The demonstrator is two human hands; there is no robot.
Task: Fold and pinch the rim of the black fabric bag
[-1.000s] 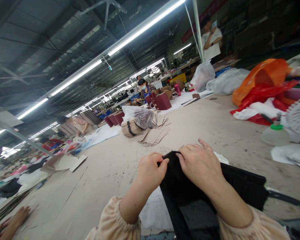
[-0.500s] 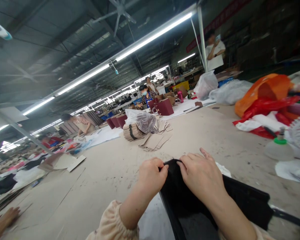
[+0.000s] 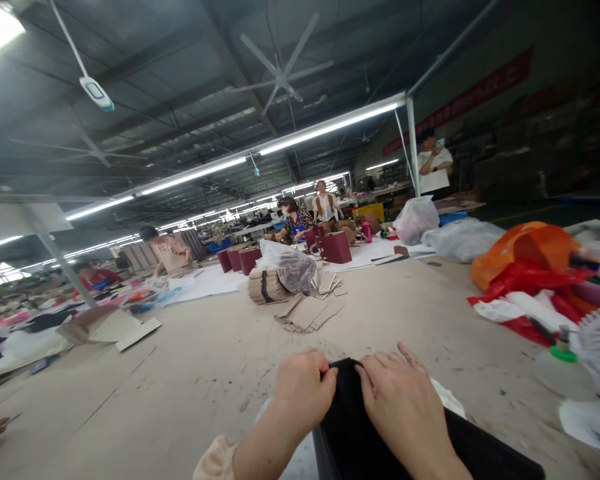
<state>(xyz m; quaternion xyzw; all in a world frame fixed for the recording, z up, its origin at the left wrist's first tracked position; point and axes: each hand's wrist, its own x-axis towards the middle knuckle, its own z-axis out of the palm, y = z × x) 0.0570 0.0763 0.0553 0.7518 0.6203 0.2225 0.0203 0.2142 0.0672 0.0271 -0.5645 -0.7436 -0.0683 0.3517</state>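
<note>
- While you face the long work table [image 3: 200,373] in the head view, the black piece [image 3: 347,420] is low and centre, directly before you, its near part cut off by the frame.
- Left hand [image 3: 303,387]: narrow, thumb and curled fingers pinching the top edge.
- Right hand [image 3: 405,400]: beside the left, thumb on the near face, fingers over the far side, gripping the same edge; fingertips hidden.
- Between your hands, a short stretch of edge shows. Best judged: match the pressure of both pinches and hold that stretch level, so it shouldn't pucker.
- Your right forearm crosses the black piece; leaning on it could drag the edge askew.
- Card pieces [image 3: 307,313] lie beyond your hands; a green-collared bottle [image 3: 565,373] stands well to the right, so elbow room looks fair.
</note>
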